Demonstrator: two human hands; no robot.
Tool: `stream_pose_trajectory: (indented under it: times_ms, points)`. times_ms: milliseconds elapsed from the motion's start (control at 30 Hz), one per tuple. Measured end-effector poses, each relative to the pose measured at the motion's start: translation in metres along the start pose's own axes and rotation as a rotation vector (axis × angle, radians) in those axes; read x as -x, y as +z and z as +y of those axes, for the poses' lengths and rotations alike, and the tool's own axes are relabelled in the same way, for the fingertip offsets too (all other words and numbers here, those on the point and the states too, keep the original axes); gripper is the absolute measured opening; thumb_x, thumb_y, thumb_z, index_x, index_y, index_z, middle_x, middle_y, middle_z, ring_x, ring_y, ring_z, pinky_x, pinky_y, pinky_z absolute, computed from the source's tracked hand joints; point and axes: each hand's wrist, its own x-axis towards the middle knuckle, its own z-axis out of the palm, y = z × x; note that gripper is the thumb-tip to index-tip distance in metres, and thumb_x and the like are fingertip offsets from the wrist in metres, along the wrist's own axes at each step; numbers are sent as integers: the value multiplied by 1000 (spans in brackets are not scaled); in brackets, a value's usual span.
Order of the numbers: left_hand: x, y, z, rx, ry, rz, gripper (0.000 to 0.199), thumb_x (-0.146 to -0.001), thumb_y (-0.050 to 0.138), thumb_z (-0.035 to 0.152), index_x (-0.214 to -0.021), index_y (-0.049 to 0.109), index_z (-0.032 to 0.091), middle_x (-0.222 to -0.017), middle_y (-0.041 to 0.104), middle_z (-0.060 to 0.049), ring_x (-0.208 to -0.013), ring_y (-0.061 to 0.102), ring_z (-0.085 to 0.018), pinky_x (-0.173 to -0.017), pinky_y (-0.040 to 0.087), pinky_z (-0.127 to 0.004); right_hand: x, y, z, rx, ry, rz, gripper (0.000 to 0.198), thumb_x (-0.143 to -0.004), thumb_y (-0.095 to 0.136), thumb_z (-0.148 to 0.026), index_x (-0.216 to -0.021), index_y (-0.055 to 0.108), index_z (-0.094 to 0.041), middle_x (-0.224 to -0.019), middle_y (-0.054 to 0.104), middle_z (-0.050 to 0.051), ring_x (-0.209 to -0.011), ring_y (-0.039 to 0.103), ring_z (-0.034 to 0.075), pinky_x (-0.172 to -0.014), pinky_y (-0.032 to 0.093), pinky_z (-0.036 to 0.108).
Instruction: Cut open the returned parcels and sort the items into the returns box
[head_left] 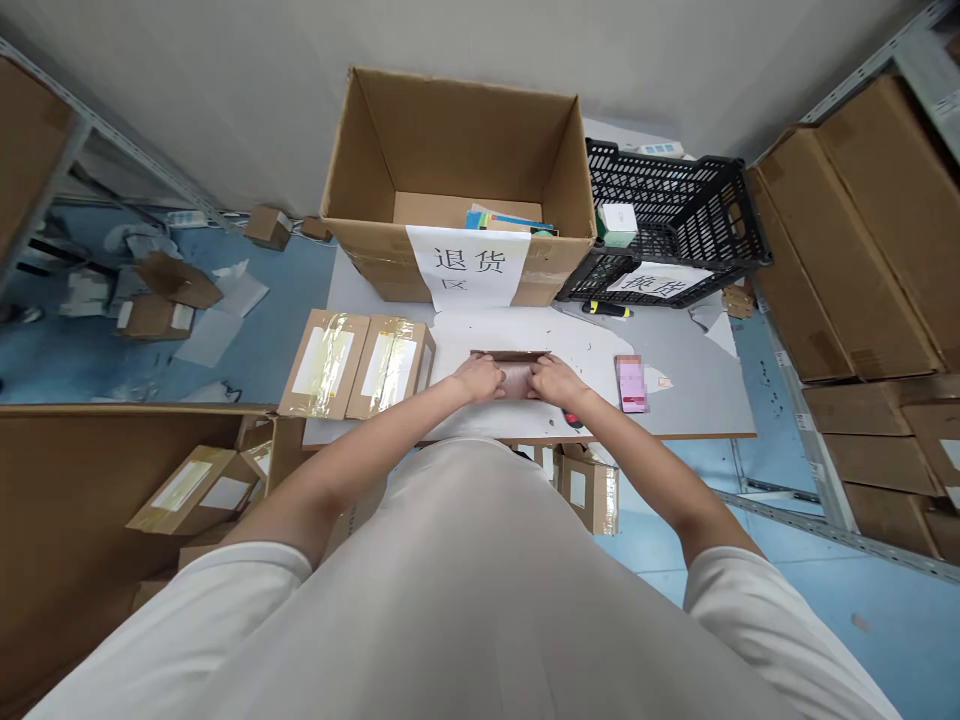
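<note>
A small brown cardboard box point(516, 380) lies on the white table surface in front of me, with a flap edge standing along its far side. My left hand point(480, 379) grips its left end, fingers curled inward. At the right end my right hand point(553, 381) is closed on it the same way. The fingertips partly cover the box, and what is inside cannot be made out. Close to my right wrist lies a red and black tool point(572, 420), partly hidden by the forearm. A phone with a pink screen point(631, 384) rests further right.
Two taped cartons point(324, 365) stand at the table's left. Behind the hands are a large open carton point(465, 150) with a paper sign and a black plastic crate point(675, 210). A yellow and black cutter point(606, 309) lies before the crate. Shelving with boxes point(847, 230) flanks the right.
</note>
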Motion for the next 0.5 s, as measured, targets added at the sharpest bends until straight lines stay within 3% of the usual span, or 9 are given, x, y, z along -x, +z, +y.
stream_pose_trajectory:
  times_ms: [133,233,367,500]
  points:
    - [22,12,4,-69,-256,134,60,-78,54,60,-110,68,11,-119,60,-22,-117,45,-37,-105,20,-57,17,25,3,34,184,127,40,-88,54,-42,-111,66,-11,-116,62,17,-110,52,31,-107,21,54]
    - [31,33,5,-26,-353,156,87,-71,54,70,-133,51,9,-142,40,-24,-132,28,-41,-108,8,-61,20,38,1,16,256,137,43,-89,52,-41,-116,63,-10,-120,59,18,-110,51,32,-107,18,58]
    - [33,59,5,59,-407,187,103,-70,52,73,-146,28,7,-155,18,-20,-141,10,-40,-111,9,-59,7,31,-8,14,273,151,34,-91,42,-20,-113,63,-5,-117,58,22,-115,47,31,-108,21,51]
    - [32,71,4,125,-418,241,106,-71,51,71,-148,20,6,-156,14,-18,-144,6,-35,-112,15,-55,-25,22,-21,-133,308,-39,35,-87,41,-7,-116,60,-3,-114,61,22,-112,52,26,-100,35,35]
